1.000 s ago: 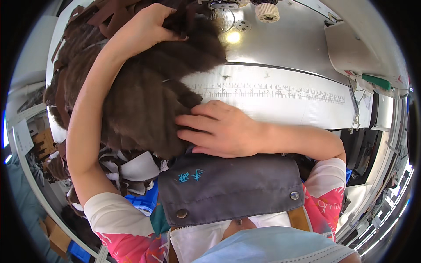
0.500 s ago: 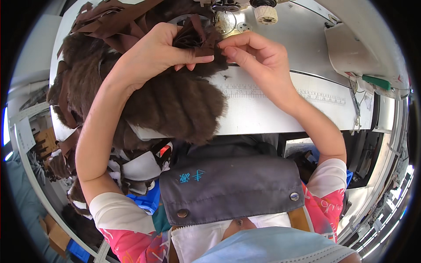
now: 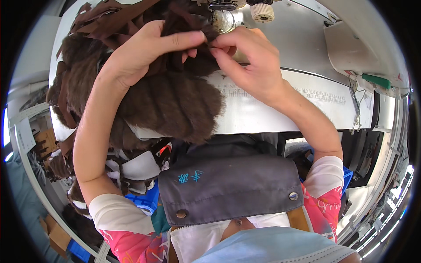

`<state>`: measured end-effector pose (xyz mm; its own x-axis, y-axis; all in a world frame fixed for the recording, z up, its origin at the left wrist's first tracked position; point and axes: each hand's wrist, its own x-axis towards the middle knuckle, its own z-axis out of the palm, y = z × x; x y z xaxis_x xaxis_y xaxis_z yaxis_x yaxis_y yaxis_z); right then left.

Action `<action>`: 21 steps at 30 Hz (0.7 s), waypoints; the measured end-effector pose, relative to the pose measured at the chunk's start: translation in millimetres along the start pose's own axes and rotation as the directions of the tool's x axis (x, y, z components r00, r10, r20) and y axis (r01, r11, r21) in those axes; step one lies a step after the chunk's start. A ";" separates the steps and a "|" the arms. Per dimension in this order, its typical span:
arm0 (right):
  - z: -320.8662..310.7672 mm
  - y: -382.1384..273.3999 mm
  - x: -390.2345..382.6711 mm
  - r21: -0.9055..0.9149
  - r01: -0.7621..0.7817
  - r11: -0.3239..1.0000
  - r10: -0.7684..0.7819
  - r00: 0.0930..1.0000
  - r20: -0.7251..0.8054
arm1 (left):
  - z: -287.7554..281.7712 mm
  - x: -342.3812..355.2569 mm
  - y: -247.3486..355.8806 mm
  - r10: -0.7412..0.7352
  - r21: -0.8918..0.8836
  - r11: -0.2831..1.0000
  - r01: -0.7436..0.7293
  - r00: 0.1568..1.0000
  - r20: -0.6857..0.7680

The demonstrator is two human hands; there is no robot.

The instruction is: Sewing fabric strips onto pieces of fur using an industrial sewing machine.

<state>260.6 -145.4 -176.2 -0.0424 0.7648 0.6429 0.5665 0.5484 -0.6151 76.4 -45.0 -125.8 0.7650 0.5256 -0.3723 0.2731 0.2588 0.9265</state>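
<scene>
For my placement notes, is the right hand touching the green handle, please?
No, the right hand is at the brown fur near the left hand, away from the green handle.

The fur [image 3: 171, 105] looks matt and fluffy, the machine bed [image 3: 302, 39] glossy metal, the apron [image 3: 237, 184] cloth.

Left fingers [image 3: 184, 40], right fingers [image 3: 232, 40] seemingly pinching brown material [image 3: 182, 21].

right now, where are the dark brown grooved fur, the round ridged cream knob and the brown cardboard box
Dark brown grooved fur [image 3: 171, 105]: head view, middle of its pile.
Round ridged cream knob [image 3: 262, 13]: head view, middle of its body.
Brown cardboard box [image 3: 59, 236]: head view, its side panel.
</scene>
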 end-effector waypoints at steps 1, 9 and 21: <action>-2.5 2.1 -0.3 -0.065 0.067 0.996 -0.068 0.998 -0.006 | 2.8 -1.1 1.8 -0.026 -0.100 0.995 0.021 0.999 -0.047; -12.0 9.6 2.1 -0.290 0.319 0.902 -0.339 0.941 -0.020 | 12.8 -6.3 3.2 0.066 0.061 0.996 -0.061 0.994 -0.081; -7.5 -11.7 -14.5 0.448 -0.496 0.744 0.413 0.868 0.275 | 26.3 -5.4 -4.0 0.222 0.205 0.962 -0.178 0.951 -0.213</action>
<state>260.8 -165.5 -174.9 -0.0291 0.9836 0.1780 0.0736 0.1797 -0.9810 86.5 -70.2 -126.0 0.6639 0.7305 -0.1603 0.2456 -0.0105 0.9693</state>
